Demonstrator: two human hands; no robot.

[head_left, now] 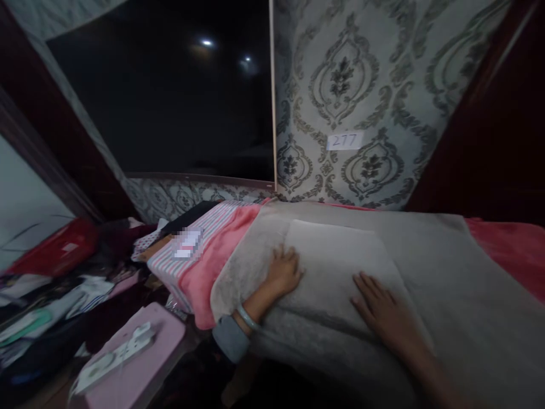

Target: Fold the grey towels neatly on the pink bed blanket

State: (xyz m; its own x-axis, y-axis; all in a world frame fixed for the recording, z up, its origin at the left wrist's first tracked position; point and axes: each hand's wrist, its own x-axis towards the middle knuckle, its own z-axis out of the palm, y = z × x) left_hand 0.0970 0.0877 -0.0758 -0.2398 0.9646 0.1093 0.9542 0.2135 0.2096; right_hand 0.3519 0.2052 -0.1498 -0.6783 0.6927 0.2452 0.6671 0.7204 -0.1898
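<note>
A grey plush blanket [443, 272] covers the surface in front of me. On it lies a pale rectangular sheet [336, 255], flat; its material is hard to tell. My left hand [284, 272] rests at the sheet's left side, fingers apart and slightly bent, holding nothing. A bracelet [247, 318] and a grey cuff [232, 339] show at that wrist. Towards the sheet's right side, my right hand [377, 304] lies palm down with fingers stretched out. Below both hands, a fold or crease runs across the grey fabric.
Pink cloth [208, 284] and a striped cloth [217, 216] extend to the left under the blanket. A power strip [113, 358] sits on a pink stool [159, 335]. Clothes [85, 292] and a red bag [63, 250] are piled left. A television [170, 102] hangs behind.
</note>
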